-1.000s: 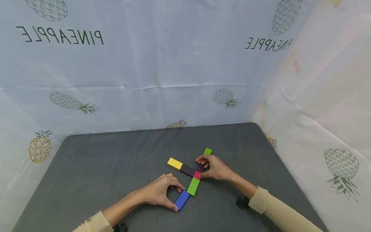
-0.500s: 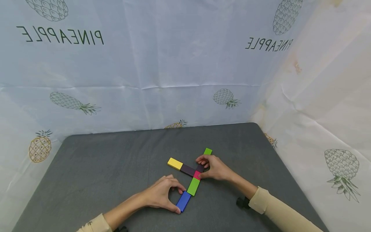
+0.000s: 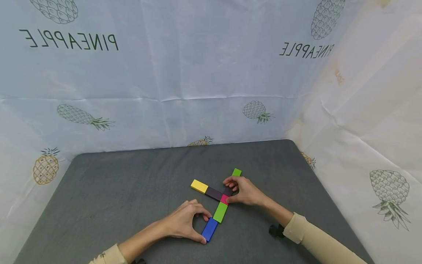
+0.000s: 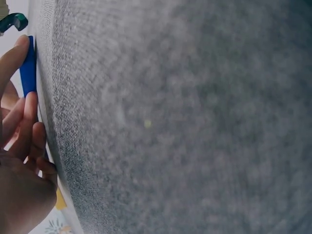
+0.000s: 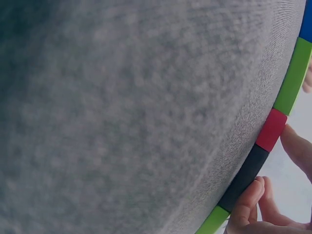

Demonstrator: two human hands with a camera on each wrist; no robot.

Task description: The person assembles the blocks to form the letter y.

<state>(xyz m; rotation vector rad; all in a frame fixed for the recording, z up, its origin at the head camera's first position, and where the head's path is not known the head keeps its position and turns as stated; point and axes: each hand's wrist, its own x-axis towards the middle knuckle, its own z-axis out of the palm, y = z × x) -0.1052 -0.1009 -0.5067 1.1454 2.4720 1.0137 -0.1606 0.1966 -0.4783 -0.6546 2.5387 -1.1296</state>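
My left hand (image 3: 184,222) holds a blue block (image 3: 210,230) by its two ends, thumb at the near end and fingertips at the far end. The blue block meets the end of a green block (image 3: 220,212). Beyond that lie a red block (image 3: 224,199) and a black block (image 5: 245,176), all in one line. My right hand (image 3: 245,190) has its thumb at the red block and curled fingertips on the black one, partly covering it. A second green block (image 3: 236,172) ends the row. Another black block (image 3: 213,193) and a yellow block (image 3: 199,186) branch off to the left.
The blocks lie on a grey cloth-covered table (image 3: 125,183) with rounded back corners. White curtains (image 3: 197,66) printed with pineapples hang behind the table and along its right side.
The left hand has slid the blue block slightly right and nearer, turning it a little, so its end lines up with the green block. The right hand has stayed in place.
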